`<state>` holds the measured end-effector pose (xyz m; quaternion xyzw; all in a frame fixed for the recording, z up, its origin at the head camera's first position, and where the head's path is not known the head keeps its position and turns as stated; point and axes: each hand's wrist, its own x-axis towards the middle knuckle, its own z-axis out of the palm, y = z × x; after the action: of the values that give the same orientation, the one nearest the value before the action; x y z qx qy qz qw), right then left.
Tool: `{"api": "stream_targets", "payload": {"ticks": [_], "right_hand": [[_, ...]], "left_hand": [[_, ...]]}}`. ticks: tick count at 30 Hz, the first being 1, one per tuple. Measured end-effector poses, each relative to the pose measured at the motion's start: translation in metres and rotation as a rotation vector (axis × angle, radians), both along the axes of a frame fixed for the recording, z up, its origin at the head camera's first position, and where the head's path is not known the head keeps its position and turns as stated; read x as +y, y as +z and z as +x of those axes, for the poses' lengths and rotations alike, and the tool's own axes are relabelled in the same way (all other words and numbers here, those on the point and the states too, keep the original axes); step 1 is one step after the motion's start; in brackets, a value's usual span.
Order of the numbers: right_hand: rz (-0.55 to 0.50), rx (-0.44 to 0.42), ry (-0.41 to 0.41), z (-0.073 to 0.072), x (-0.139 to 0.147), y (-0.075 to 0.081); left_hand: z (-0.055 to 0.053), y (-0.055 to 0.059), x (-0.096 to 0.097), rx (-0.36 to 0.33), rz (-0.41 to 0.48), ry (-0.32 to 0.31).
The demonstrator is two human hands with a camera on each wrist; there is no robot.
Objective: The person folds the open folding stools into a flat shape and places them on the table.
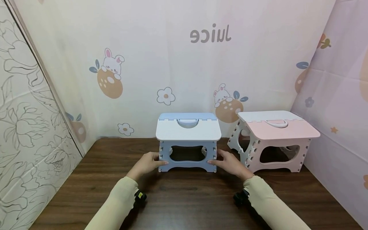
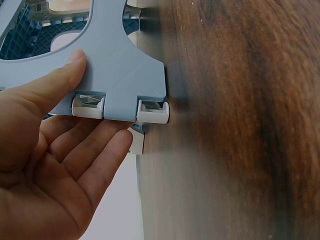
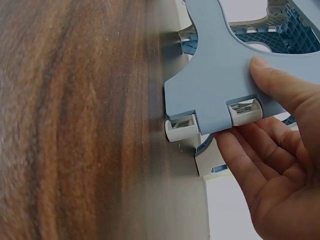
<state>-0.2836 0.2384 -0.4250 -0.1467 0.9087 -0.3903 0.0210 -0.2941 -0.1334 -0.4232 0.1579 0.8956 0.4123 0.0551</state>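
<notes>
A blue and white folding step stool point(image 1: 188, 131) stands unfolded on the table in the head view, its white top facing up and its handle folded down. My left hand point(image 1: 147, 163) grips the stool's left side low down, thumb on the blue front panel point(image 2: 120, 55) and fingers behind the hinged edge. On the opposite side my right hand point(image 1: 230, 163) holds it the same way, its thumb pressed to the blue panel point(image 3: 215, 75) in the right wrist view. Both hands are close above the tabletop.
To the right stands a pink and white folding stool point(image 1: 283, 127), unfolded and turned at an angle, close beside my right hand. The dark wooden table point(image 1: 184, 204) runs back to a printed curtain point(image 1: 178, 64). A flower-patterned panel point(image 1: 28, 127) borders the left.
</notes>
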Motion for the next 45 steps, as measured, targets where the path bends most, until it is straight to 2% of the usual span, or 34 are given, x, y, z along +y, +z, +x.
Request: {"api": "stream_targets", "payload": {"ticks": [45], "right_hand": [[-0.002,-0.021,0.020,-0.0022,0.0027,0.0002]], "left_hand": [[-0.0034,0.0008,-0.0001,-0.022,0.003,-0.009]]}}
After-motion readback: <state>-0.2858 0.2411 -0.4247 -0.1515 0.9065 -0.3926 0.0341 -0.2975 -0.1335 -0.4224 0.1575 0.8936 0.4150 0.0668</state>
